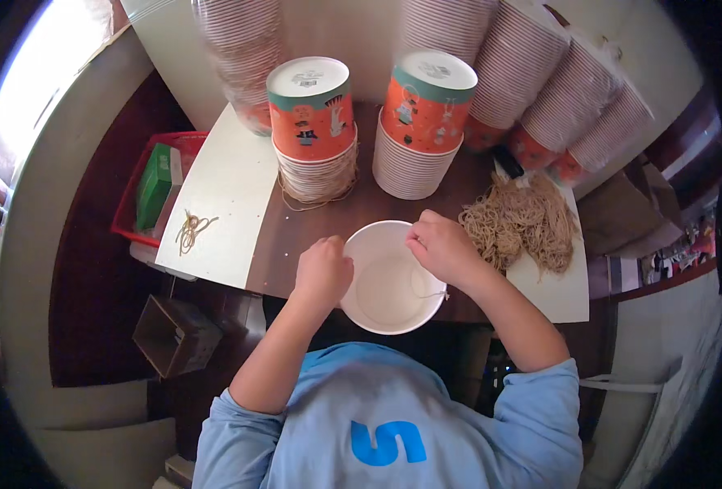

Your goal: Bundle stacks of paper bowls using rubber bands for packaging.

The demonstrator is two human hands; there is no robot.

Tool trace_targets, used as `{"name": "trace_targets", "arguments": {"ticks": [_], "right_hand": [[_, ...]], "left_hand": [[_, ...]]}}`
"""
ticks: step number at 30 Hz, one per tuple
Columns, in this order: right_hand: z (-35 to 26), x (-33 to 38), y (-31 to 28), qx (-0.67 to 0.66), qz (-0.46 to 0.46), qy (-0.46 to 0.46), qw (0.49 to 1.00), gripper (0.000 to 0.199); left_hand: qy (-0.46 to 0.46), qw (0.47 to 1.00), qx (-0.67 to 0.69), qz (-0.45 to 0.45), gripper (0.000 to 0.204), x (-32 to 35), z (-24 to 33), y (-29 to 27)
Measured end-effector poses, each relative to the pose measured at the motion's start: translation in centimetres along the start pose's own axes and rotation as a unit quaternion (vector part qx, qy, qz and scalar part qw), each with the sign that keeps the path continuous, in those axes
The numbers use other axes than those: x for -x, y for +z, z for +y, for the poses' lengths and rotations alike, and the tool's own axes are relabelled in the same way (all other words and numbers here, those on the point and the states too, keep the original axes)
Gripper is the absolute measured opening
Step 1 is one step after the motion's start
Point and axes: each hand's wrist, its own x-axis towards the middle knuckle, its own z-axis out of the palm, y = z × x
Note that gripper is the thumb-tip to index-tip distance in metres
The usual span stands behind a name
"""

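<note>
So I've got a white paper cup [391, 279] right in front of me at the near edge of the dark brown tabletop [369, 204], open side up, inside plain white. My left hand [323, 270] is curled into a loose fist against the cup's left rim, and my right hand [442, 247] is pinched closed at its upper right rim, fingers on a thin bit of tan string [426, 287] that runs down inside the cup. Can't really tell if the left hand has string in it too, the fingers hide that.

Just behind the cup stand two stacks of upside-down cups, the left stack [313, 130] and the right stack [419, 122]. The top cup of each is orange with a teal band and little cartoon figures, with a round white base facing up. The print on those bases is too small to make out. The left stack has string looped around its lower part.

Right of the cup is a messy pile of tan string [520, 222] on a white sheet [558, 287]. Left of the cup is a white board [222, 200] with a small string bundle [191, 228] on it, and past that a red bin [136, 196] holding a green box [155, 183]. Long sleeves of stacked cups [540, 81] lean in behind, cut off at the top. A brown cardboard box [175, 334] sits lower down, left of the cup.
</note>
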Motion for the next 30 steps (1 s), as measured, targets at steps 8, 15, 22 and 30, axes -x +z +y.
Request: {"name": "trace_targets", "arguments": {"ticks": [8,15,22,30], "right_hand": [[0.9,0.2,0.6,-0.007,0.078,-0.052,0.996,0.008],[-2.2,0.7,-0.6,-0.181,0.054,-0.036,0.981,0.010],[-2.8,-0.4,3.5,-0.218,-0.048,0.011,0.975,0.014],[-3.7,-0.4,4.8,-0.193,-0.059,-0.008,0.979,0.013]], "left_hand": [[0.014,0.988,0.114,0.107,0.037,1.7,1.9,-0.5],[0.073,0.937,0.230,0.254,0.016,1.7,-2.1,0.9],[0.066,0.945,0.306,0.093,0.021,3.0,-3.1,1.4],[0.060,0.938,0.334,0.069,0.015,3.5,-2.9,1.3]]}}
